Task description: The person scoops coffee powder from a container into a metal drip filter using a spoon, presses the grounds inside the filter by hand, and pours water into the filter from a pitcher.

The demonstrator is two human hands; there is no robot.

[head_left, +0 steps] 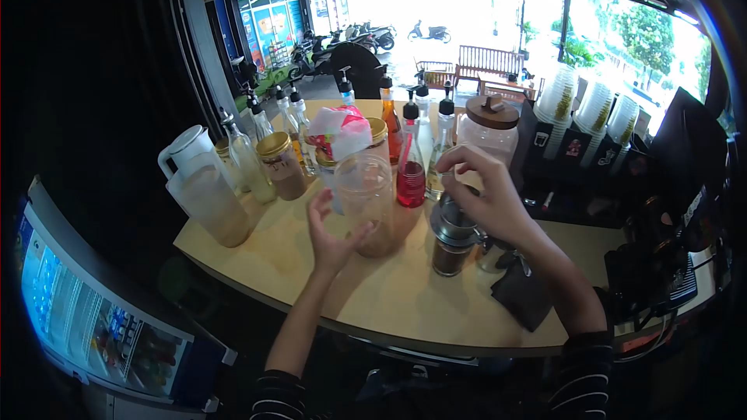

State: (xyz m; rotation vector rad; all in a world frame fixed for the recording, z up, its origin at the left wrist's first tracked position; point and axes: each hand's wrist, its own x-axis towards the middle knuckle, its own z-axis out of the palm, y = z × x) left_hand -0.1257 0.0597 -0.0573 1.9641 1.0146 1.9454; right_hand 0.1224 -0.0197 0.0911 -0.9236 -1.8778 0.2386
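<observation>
My left hand point(333, 239) is cupped around the lower side of a clear jar point(364, 187), fingers at its left and thumb across its front. The jar stands on the wooden counter, with little visible inside. My right hand point(484, 196) is raised over a metal-topped glass container point(453, 237) with dark brown contents, perhaps a hand coffee grinder. Its fingers are bent into a pinch, and whatever they hold is hidden. Behind the jar lies a pink and white plastic packet point(341, 131). A bottle of red syrup point(411, 175) stands between the two hands.
Several pump bottles point(387, 113) line the counter's back. Left are a frosted pitcher point(210, 194) and a gold-lidded jar of powder point(282, 167). A wooden-lidded jar point(490, 128), stacked plastic cups point(556, 97) and a dark cloth-like item point(523, 292) are right. A lit fridge point(101, 319) stands lower left.
</observation>
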